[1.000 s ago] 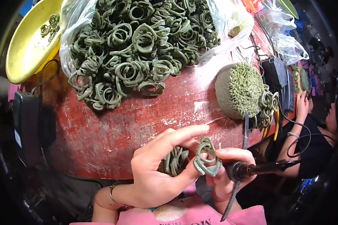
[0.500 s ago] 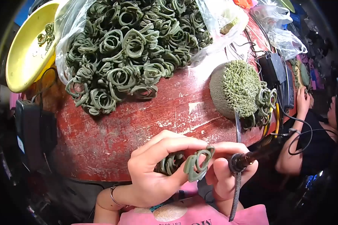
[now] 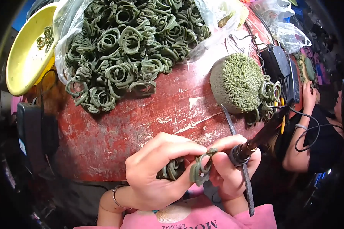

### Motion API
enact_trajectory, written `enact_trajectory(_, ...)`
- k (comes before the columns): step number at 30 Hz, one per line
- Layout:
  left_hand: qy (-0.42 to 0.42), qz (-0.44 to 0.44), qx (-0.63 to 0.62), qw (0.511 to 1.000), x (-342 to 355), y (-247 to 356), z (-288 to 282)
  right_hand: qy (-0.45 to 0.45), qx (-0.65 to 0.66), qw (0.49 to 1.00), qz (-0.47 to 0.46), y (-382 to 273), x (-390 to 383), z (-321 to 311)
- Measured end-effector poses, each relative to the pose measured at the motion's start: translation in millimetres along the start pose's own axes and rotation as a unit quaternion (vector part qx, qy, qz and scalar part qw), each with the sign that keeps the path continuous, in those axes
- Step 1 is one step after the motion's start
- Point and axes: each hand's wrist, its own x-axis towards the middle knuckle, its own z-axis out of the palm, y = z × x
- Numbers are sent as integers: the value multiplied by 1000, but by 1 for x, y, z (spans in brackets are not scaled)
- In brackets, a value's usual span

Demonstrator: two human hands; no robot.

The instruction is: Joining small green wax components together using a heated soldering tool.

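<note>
My left hand is closed round a few green ring-shaped pieces, partly hidden in the palm. Between its thumb and forefinger it pinches one green ring, which looks like wax. My right hand is closed beside it, its thumb and forefinger touching the top of that ring. A slim flat metal tool, like a file or scraper, passes through the right hand, its tip pointing away. A dark pen-shaped tool with a coppery band lies across that hand too; how the fingers grip it is partly hidden.
A large heap of green rings spills from a clear plastic bag on the red worn table. A round, rough-topped green block stands right, rings beside it. Yellow bowl left; black power boxes and cables right. Another person's arm shows far right.
The pinched ring has turned, and the right fingers have come in against its top. The metal tool has swung, its far tip moving left. The dark pen-shaped tool has tilted more upright.
</note>
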Motion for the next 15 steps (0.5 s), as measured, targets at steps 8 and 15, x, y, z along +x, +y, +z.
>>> enact_trajectory(8, -9, 1, 43, 999, -1, 2, -3, 3, -18, 1000, -10, 5, 0, 1)
enact_trajectory(15, 13, -45, 54, 997, 0, 0, 1, 29, -85, 995, -47, 13, -2, 0)
